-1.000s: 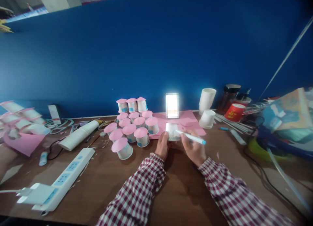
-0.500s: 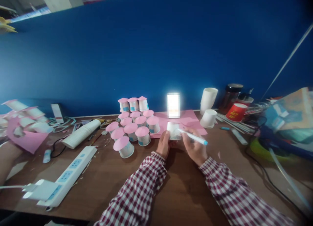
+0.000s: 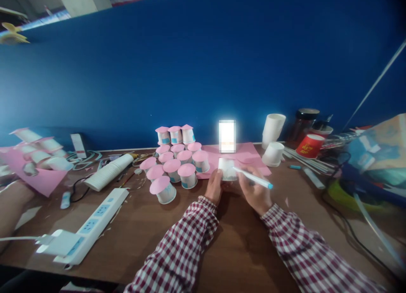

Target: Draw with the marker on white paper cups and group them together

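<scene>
My left hand is closed around the left side of a white paper cup, which is upside down with faint marks low on its side. In my right hand is a white marker with a light blue end pointing right; its other end meets the cup's right side. Behind the cup lies a pink paper sheet. To the left stand several upturned cups with pink paper discs on top, the nearest being a pink-topped cup. Blue patches show on some of them.
A power strip and a stack of cups lie left. At far left, another person's hand holds pink paper. Right are a loose upturned cup, a red paper cup and a marker cap. A blue partition stands behind.
The whole view has shifted slightly, so everything sits a little further right. My hands keep the same hold on cup and marker. The other person's pink paper has tilted a little.
</scene>
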Demonstrator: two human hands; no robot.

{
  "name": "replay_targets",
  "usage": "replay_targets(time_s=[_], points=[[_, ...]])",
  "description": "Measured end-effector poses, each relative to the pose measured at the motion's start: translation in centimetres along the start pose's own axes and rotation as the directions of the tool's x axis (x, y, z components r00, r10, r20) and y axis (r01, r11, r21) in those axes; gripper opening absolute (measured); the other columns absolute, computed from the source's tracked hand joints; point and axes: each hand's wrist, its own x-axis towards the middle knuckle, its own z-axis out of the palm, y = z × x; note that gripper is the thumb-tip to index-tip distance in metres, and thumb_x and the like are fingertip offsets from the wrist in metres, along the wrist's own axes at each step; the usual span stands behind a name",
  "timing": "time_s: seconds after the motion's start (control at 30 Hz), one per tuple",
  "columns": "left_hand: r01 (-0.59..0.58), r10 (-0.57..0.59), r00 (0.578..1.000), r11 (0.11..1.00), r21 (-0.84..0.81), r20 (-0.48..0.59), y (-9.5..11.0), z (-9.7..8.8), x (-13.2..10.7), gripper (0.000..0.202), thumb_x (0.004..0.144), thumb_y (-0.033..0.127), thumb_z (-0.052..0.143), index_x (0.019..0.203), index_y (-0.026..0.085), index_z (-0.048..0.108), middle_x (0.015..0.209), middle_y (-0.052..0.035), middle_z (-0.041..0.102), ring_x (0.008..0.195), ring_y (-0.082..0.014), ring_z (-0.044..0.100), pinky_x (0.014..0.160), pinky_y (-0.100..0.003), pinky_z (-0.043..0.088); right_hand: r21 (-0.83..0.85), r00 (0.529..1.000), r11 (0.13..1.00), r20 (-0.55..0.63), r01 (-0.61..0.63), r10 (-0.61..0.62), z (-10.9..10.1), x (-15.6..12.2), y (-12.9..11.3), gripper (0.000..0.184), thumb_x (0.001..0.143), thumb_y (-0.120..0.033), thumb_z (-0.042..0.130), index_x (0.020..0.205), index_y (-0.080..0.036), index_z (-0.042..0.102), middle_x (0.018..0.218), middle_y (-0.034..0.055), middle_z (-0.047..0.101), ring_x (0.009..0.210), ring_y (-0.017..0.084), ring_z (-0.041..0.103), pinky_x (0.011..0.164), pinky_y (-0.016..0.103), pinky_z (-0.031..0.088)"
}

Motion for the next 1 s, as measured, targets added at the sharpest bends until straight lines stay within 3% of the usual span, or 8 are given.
replay_targets(time_s=[0.3,1.0], points=[[-0.005,0.005,1.000,1.000,0.009,0.015,0.01,-0.05,0.08,0.039,0.079,0.046,0.057,0.101,0.013,0.060,0.099,-0.0095,0.066,0.086,-0.0200,0.062,0.077,-0.034,0.051,-0.013,0.999,0.999,-0.010,0.044,-0.044,0.01,0.05,0.17,0.016,0.086,-0.030,0.053,0.093,-0.019,0.061,0.087,0.0061,0.069,0.079,0.018,0.065,0.073,0.030,0.054],[0.029,-0.029,0.999,1.000,0.000,-0.023,0.05,-0.03,0.10,0.047,0.078,0.052,0.056,0.102,0.012,0.058,0.099,-0.0118,0.065,0.087,-0.0206,0.063,0.073,-0.032,0.052,-0.007,0.999,0.999,-0.003,0.034,-0.034,-0.04,0.02,0.12,0.015,0.085,-0.030,0.052,0.091,-0.019,0.060,0.083,0.0053,0.068,0.074,0.017,0.065,0.070,0.029,0.054]])
